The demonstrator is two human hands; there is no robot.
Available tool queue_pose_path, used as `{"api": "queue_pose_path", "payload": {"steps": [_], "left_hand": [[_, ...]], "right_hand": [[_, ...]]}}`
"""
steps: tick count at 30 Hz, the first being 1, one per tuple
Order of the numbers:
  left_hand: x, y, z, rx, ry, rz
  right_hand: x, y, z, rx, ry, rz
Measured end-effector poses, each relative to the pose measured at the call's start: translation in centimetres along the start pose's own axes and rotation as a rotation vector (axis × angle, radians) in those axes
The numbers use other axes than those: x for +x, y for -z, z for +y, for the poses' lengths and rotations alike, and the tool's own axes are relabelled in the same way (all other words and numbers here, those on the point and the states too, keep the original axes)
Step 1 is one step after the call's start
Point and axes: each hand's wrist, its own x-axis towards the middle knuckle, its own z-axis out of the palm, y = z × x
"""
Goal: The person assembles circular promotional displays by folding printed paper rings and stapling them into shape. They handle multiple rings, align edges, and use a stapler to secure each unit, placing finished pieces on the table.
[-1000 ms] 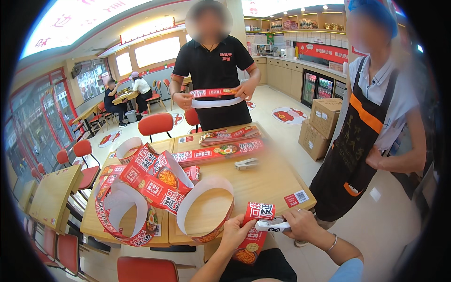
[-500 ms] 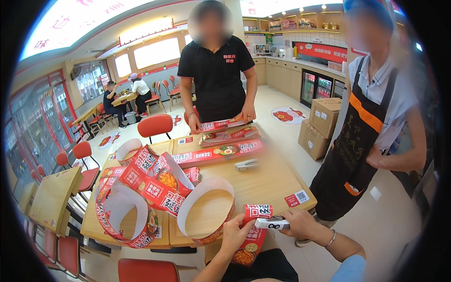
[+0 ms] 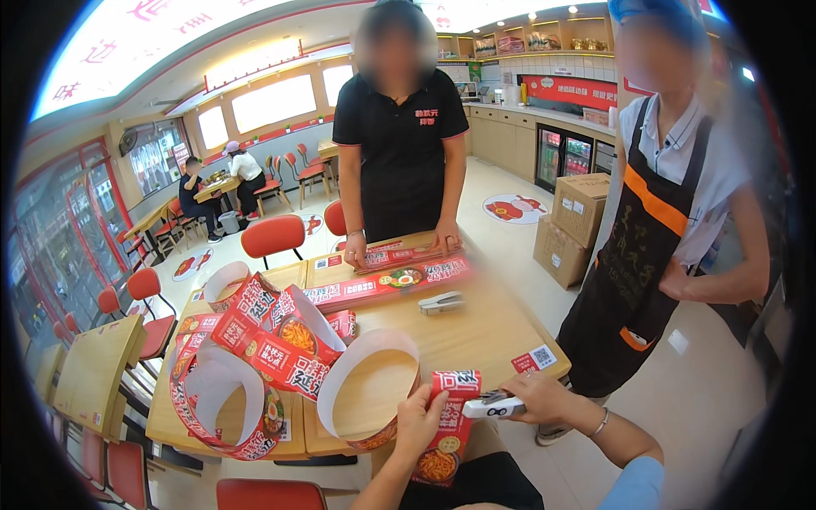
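My left hand (image 3: 422,416) pinches a red printed paper band (image 3: 449,442), which hangs down over my lap. At the right edge of this band, a white stapler (image 3: 495,406) is gripped in my right hand (image 3: 541,398). Its nose overlaps or touches the band's edge; I cannot tell whether paper lies between the jaws. Just left of my hands, a paper ring (image 3: 371,387) stands on the wooden table (image 3: 501,340). More red paper rings (image 3: 223,399) lie in an overlapping heap on the table's left side.
A second stapler (image 3: 441,303) lies mid-table, near a stack of flat printed strips (image 3: 391,283). Across the table, a person in a black shirt (image 3: 399,153) handles strips. An aproned person (image 3: 650,246) stands at the right, near cardboard boxes (image 3: 568,229). Red chairs (image 3: 272,235) surround the table.
The band's upper end, curled over the stapler before, now lies flatter beside it. Across the table, the other person's hands and strips have come down onto the stack. The view has shifted slightly.
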Motion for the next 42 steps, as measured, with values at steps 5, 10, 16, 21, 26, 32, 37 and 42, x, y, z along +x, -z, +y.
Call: {"api": "queue_pose_path", "payload": {"steps": [5,10,16,21,26,32,37,42], "left_hand": [[3.5,3.2,8.5,-0.253,0.050,0.032],[10.6,8.2,15.6,-0.068,-0.159,-0.067],[16.1,19.7,23.5,0.332,-0.505,0.092],[17.5,27.5,24.1,0.821,-0.440,0.133],[19.3,35.8,15.6,1.234,-0.335,0.090],[17.8,42.4,7.7,1.337,0.083,0.055],[17.2,42.7,7.4,1.294,0.235,0.022],[16.4,42.2,7.9,1.138,0.194,0.069]], "right_hand": [[0.7,-0.3,4.2,-0.223,-0.332,-0.055],[2.3,-4.0,9.7,-0.386,-0.508,-0.046],[5.5,-4.3,9.1,-0.294,-0.256,0.097],[8.2,-3.7,8.6,-0.231,-0.152,0.238],[12.3,-4.4,8.9,-0.193,-0.095,0.219],[22.6,-9.1,15.4,-0.045,0.005,0.154],[30.5,-7.6,13.8,0.045,0.052,0.195],[34.2,-7.9,16.0,-0.067,0.044,0.024]]}}
